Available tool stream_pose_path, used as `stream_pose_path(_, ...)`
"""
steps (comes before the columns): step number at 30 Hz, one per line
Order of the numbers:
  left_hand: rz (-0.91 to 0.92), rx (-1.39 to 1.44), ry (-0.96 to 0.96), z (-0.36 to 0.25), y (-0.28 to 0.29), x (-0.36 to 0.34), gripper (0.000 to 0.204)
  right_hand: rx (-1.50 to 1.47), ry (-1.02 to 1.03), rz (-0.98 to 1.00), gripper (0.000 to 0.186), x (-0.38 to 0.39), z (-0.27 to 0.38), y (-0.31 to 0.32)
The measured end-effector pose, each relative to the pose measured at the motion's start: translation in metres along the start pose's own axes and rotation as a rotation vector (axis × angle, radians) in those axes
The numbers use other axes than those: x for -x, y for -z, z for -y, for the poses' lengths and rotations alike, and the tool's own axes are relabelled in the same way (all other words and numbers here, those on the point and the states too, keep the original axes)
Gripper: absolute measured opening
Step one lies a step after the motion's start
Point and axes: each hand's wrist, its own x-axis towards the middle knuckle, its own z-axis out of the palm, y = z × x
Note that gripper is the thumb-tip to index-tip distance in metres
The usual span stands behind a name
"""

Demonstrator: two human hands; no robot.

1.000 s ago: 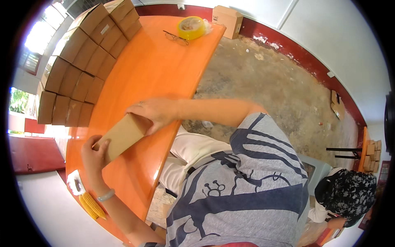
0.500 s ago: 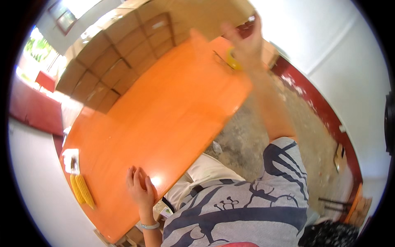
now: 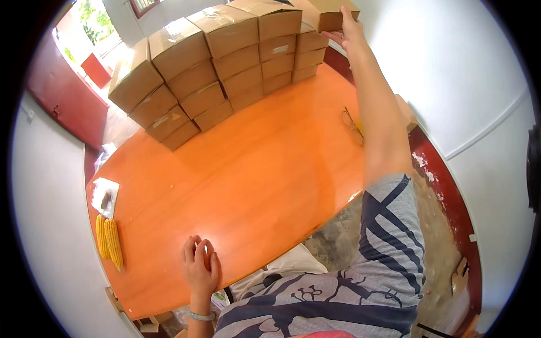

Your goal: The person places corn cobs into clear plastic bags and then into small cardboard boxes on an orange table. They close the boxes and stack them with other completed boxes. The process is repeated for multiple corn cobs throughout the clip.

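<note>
My right arm reaches to the far right, where my right hand [image 3: 351, 37] touches the near right end of a brown cardboard box [image 3: 329, 13]. Its fingers are stretched and apart, one up along the box's edge and the thumb pointing left below it. That box sits at the right end of the top row of stacked cardboard boxes [image 3: 236, 59]. My left hand [image 3: 201, 265] rests on the orange table [image 3: 253, 163] near its front edge, fingers loosely bent and apart, holding nothing.
Two yellow corn cobs [image 3: 114, 242] lie at the table's left edge, beside a white plastic packet [image 3: 105, 194]. A pair of glasses [image 3: 353, 125] lies near my right forearm, partly hiding something yellow. White walls with red lower bands flank the table.
My view has shifted, showing more of the stack. The right hand has moved farther out, from above the table's far right to the box on top. The left hand still rests on the table.
</note>
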Motion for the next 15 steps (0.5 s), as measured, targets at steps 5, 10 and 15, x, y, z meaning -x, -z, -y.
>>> stream_pose_path(5,0.002,0.017,0.006,-0.007,0.0,-0.003,0.032,0.164,-0.063,-0.073,0.093,-0.024,-0.019,-0.011)
stream_pose_path(10,0.014,-0.03,-0.015,-0.013,0.0,-0.004,0.034,0.891,0.013,-0.077,0.108,-0.042,-0.031,0.012)
stream_pose_path(15,-0.024,-0.039,-0.004,-0.015,0.001,-0.002,0.034,1.0,0.083,-0.096,0.119,-0.055,-0.046,0.012)
